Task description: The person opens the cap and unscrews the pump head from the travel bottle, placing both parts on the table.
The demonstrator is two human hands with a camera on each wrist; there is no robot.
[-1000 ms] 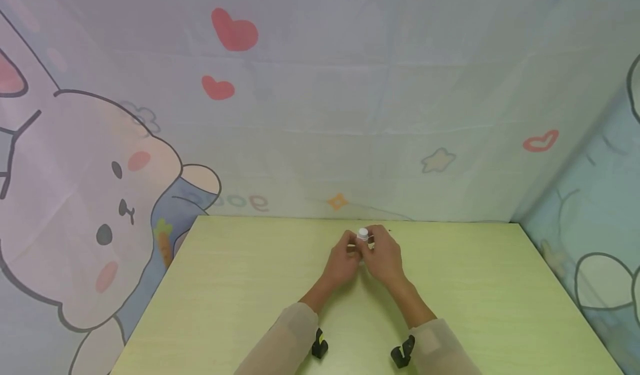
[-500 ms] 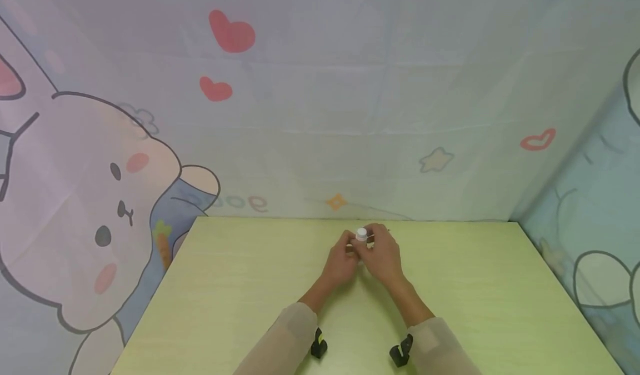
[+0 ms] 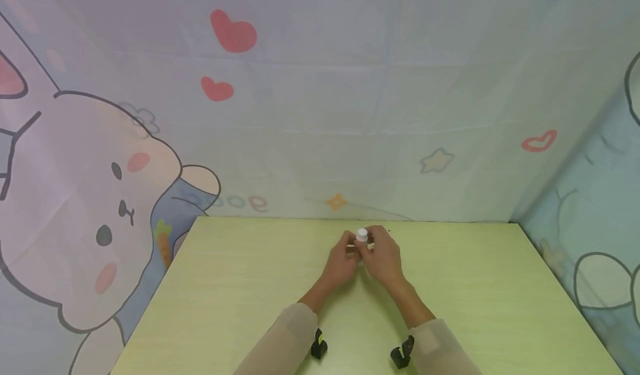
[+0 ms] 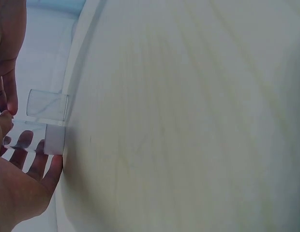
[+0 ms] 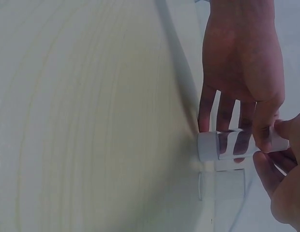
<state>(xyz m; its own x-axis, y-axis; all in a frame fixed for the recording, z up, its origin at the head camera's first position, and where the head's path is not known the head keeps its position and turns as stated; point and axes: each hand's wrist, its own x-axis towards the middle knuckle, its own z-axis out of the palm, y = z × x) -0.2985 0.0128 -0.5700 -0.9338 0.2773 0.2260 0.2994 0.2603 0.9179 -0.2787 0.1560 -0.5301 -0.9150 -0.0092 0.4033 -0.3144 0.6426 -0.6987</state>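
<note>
A small clear bottle [image 5: 230,145] with a white cap [image 3: 362,234] stands upright on the table near its far edge. Its lower end is a white band [image 4: 54,140]. My left hand [image 3: 341,263] holds the clear body, fingers curled round it low down, as the left wrist view shows. At the upper part, my right hand [image 3: 384,257] pinches the bottle between thumb and fingers just under the cap. In the right wrist view the fingers cover much of the neck. Close beside the bottle stands a clear, colourless cup [image 5: 222,186], mostly hidden behind my right hand in the head view.
The pale yellow-green table [image 3: 240,286] extends to both sides of my arms. A printed cloth [image 3: 320,114] with hearts and a rabbit hangs right behind its far edge. A small black wrist mount [image 3: 319,345] sits at the left sleeve, another black mount [image 3: 402,353] at the right.
Both hands stay in place on the bottle. The right thumb shifts slightly left across the bottle's top, then back. The head view sways a little.
</note>
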